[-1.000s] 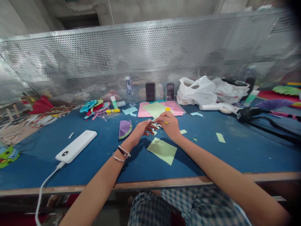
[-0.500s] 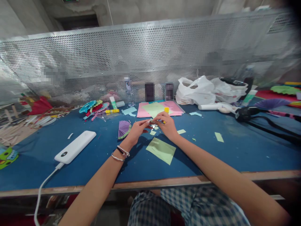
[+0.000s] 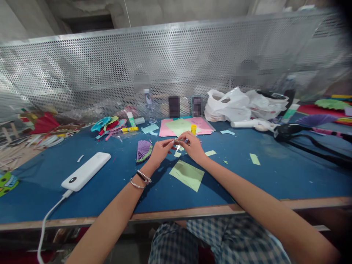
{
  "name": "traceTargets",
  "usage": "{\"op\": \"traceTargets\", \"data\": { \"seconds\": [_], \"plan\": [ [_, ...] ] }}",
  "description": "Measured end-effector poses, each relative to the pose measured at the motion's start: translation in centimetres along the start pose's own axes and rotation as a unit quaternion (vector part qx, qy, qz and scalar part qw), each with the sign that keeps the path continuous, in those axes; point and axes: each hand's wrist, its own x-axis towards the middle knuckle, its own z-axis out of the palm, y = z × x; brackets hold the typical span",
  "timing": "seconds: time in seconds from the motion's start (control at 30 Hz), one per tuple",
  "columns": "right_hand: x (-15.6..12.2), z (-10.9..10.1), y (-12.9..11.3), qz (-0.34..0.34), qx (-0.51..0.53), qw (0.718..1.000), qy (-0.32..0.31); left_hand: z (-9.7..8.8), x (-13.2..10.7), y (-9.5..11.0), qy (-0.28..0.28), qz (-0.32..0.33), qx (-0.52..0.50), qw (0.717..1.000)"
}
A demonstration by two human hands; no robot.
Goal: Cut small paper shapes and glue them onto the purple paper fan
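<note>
Over the middle of the table, my left hand (image 3: 161, 152) and my right hand (image 3: 194, 149) meet with fingertips pinched together. Between them is something small that I cannot make out, mostly covered by the fingers. A shiny metal piece (image 3: 178, 148) shows just below the fingertips; its kind is unclear. Behind my right hand stands a yellow glue stick (image 3: 193, 128), partly hidden. A purple folded paper fan (image 3: 143, 150) with a green edge lies left of my left hand. Nearer to me, beneath the hands, lies a light green paper sheet (image 3: 187, 175).
Pink paper sheets (image 3: 165, 129) lie behind the hands, with small green scraps (image 3: 210, 153) around. At left lies a white power bank (image 3: 86, 171) with its cable. White plastic bags (image 3: 228, 106), a bottle (image 3: 150, 108) and black straps (image 3: 310, 141) are farther out.
The view has shifted very slightly. My right fingers have drawn in a little, closer around the small thing at the left fingertips. The other things stay in place.
</note>
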Motion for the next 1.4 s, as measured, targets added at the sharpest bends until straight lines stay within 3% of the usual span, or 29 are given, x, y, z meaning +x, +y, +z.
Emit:
{"op": "traceTargets", "data": {
  "seconds": [0.17, 0.33, 0.7, 0.97, 1.17, 1.4],
  "plan": [
    [-0.19, 0.49, 0.13, 0.067, 0.055, 0.996, -0.005, 0.03, 0.13, -0.18, 0.002, 0.038, 0.059, 0.998],
    [-0.07, 0.65, 0.53, 0.077, 0.086, 0.993, -0.034, -0.04, 0.15, -0.34, -0.001, 0.059, 0.087, 0.994],
    [0.09, 0.41, 0.05, 0.133, 0.114, 0.984, -0.021, -0.14, -0.12, -0.06, -0.023, 0.084, 0.109, 0.990],
    [0.09, 0.41, -0.12, 0.165, 0.192, 0.966, -0.058, -0.16, 0.28, -0.62, 0.010, 0.060, 0.118, 0.991],
    [0.12, 0.40, -0.05, 0.215, 0.223, 0.950, -0.049, 0.10, 0.25, -0.39, 0.015, 0.049, 0.096, 0.994],
    [-0.03, 0.64, -0.25, 0.201, 0.239, 0.948, -0.059, 0.33, 0.04, -0.13, 0.016, 0.057, 0.101, 0.993]
  ]
}}
